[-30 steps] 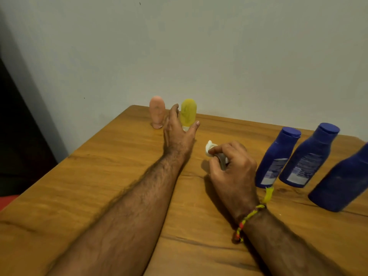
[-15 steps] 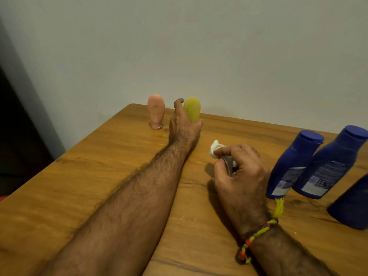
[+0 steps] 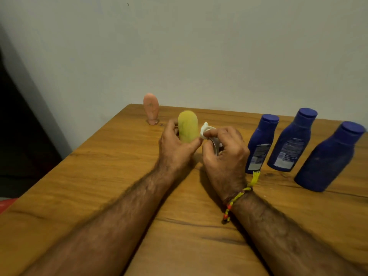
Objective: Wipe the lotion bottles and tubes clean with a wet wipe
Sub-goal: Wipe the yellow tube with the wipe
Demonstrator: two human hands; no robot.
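My left hand [image 3: 176, 144] grips the yellow tube [image 3: 187, 127] by its lower part and holds it upright over the wooden table [image 3: 99, 176]. Just to its right, my right hand [image 3: 224, 154] pinches a crumpled white wet wipe [image 3: 206, 130] close against the tube's side. A pink tube [image 3: 151, 108] stands upright on its cap at the table's far left corner. Three dark blue lotion bottles stand to the right: the nearest one [image 3: 260, 144] next to my right hand, a middle one [image 3: 292, 140], and a larger one [image 3: 330, 156] at the far right.
A pale wall rises right behind the table's far edge. The table's left edge drops off beside a dark gap, with something red [image 3: 7, 204] at the lower left. Bare wood lies in front of my forearms.
My left hand has taken the yellow tube from beside the pink one and drawn it nearer, toward the wipe. My right hand with the wipe now sits against the tube.
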